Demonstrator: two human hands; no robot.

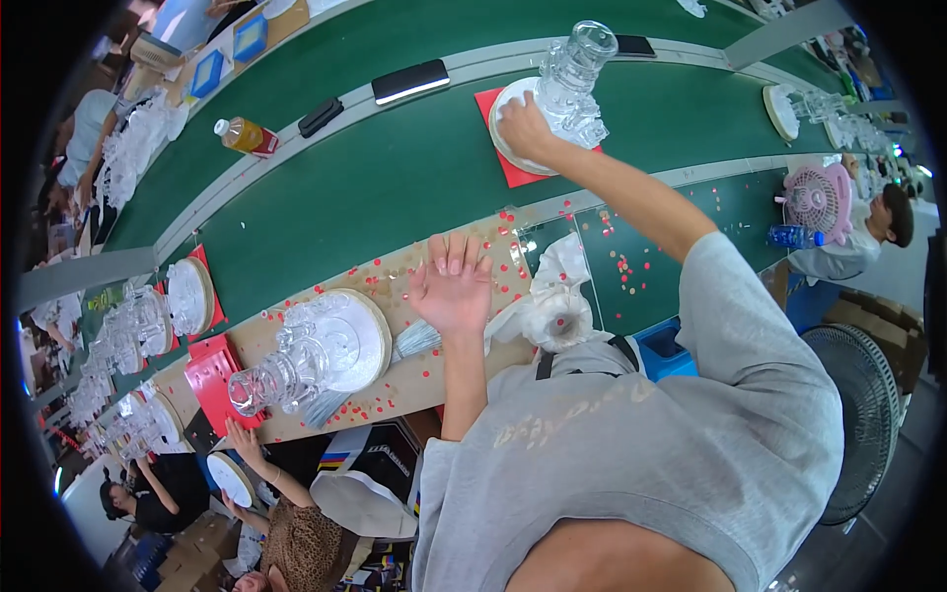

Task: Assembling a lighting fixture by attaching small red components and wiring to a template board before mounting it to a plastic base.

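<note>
My right hand (pixel 526 128) reaches far out over the green belt (pixel 395 163), its fingers curled down onto the white round base of a clear, glass-like piece (pixel 572 74). Beneath that base lies a red sheet (pixel 525 175). Whatever its fingertips may pinch is hidden. My left hand (pixel 456 284) is raised above the brown work surface, palm turned up, fingers stretched, holding nothing. Left of it, a second clear piece (pixel 311 350) lies on its side with its white disc base facing the hand. Crumpled white paper or cloth (pixel 562 311) sits to the right of my left hand.
Small red and tan dots (pixel 631 271) litter the near surface. A brush-like bundle of grey bristles (pixel 417 338) lies beside the second piece. Along the rail are a drink bottle (pixel 247 137) and phone-like devices (pixel 409 81). A co-worker's hand (pixel 245 441) touches a red stand (pixel 219 380).
</note>
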